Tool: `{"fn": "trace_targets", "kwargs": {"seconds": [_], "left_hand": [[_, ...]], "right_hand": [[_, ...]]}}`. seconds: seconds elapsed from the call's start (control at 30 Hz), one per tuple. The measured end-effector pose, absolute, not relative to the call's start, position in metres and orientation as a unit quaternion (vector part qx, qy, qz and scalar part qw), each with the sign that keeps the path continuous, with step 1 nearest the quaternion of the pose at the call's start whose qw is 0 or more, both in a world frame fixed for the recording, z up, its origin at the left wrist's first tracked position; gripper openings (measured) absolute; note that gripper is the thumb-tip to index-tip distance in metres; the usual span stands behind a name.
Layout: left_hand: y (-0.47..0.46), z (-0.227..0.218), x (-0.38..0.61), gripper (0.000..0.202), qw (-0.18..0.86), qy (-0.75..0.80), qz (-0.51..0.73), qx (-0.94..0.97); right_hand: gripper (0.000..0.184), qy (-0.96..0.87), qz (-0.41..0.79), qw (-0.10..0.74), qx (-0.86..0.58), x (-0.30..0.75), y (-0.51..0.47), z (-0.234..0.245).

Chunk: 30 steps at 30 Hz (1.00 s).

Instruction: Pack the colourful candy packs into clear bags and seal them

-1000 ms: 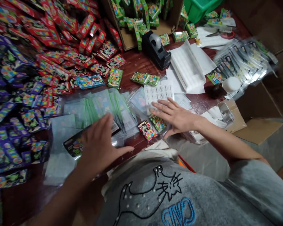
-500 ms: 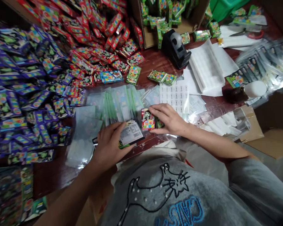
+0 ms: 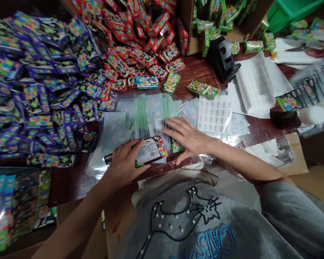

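Note:
My left hand [image 3: 124,163] grips a flat printed packet [image 3: 148,153] with a white barcode label; a small red box [image 3: 162,148] sits tucked at its right end. My right hand [image 3: 187,138] lies flat with fingers spread over a fan of clear green-edged plastic bags [image 3: 151,111]. A small green box [image 3: 176,145] lies on the table under its palm edge. A white sticker sheet [image 3: 214,114] rests just right of that hand.
Heaps of purple boxes [image 3: 37,93] fill the left and red boxes [image 3: 140,39] the back. A cardboard box of green boxes [image 3: 213,18], a black tape dispenser [image 3: 223,59], white paper stacks [image 3: 255,84] and filled bags [image 3: 310,90] lie at the right.
My right hand let go of the red box at the packet's end and spread open over the bags. The left hand kept hold of the packet. The view shifted left.

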<state>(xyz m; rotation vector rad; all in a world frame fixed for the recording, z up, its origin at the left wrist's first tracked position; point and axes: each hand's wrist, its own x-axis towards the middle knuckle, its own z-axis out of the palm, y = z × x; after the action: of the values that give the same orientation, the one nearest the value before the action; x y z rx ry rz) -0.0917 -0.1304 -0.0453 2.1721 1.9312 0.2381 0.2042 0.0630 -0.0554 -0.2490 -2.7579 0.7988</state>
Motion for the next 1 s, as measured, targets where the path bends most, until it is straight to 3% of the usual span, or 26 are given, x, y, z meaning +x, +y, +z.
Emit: {"fn": "trace_targets", "kwargs": {"seconds": [0.13,0.3,0.57,0.83,1.0], "left_hand": [[-0.135,-0.044,-0.089,0.091,0.111,0.670,0.082,0.729],[-0.135,-0.036,-0.075,0.091,0.107,0.648,0.128,0.743],[-0.136,-0.018,-0.065,0.091,0.157,0.662,0.185,0.709],[-0.128,-0.007,-0.038,0.091,0.115,0.654,0.203,0.719],[-0.119,-0.014,-0.034,0.089,0.053,0.719,0.207,0.661]], "right_hand": [[0.096,-0.951,0.283,0.082,-0.090,0.215,0.079,-0.047],[0.073,-0.925,0.361,0.119,-0.031,0.213,0.079,-0.036],[0.076,-0.881,0.450,0.140,0.048,0.219,0.092,-0.009],[0.064,-0.924,0.373,0.079,0.035,0.210,0.093,0.001],[0.052,-0.933,0.341,0.113,0.019,0.217,0.082,0.009]]}}
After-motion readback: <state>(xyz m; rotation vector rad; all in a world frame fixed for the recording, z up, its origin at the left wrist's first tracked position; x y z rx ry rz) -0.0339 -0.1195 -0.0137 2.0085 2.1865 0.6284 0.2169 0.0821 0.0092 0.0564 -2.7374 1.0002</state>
